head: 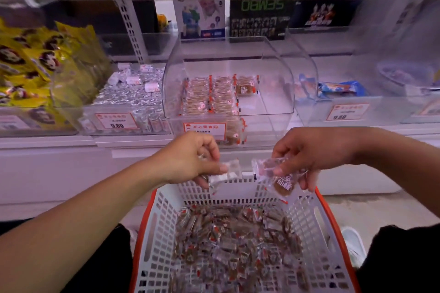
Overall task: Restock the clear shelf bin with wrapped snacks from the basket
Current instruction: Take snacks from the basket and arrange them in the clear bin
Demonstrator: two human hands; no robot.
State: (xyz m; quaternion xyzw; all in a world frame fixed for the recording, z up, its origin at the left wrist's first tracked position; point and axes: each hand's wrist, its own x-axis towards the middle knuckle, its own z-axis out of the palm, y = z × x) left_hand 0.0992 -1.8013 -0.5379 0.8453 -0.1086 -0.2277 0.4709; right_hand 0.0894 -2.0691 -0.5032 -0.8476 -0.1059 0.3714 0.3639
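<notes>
Presently logged | left hand [190,159] pinched wrapped snack [225,173]; right hand [314,152] gripped several | above basket [333,233] | advice: stand them upright beside the rows in clear bin [228,93].

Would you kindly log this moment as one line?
left hand: holds snack | right hand: holds snacks | basket: stocked | bin: part-filled

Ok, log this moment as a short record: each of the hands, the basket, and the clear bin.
left hand: pinches wrapped snacks above the basket's far rim
right hand: holds wrapped snacks, one brown piece hanging
basket: white with orange rim, loose wrapped snacks across its bottom
clear bin: neat rows at left, right part bare
</notes>
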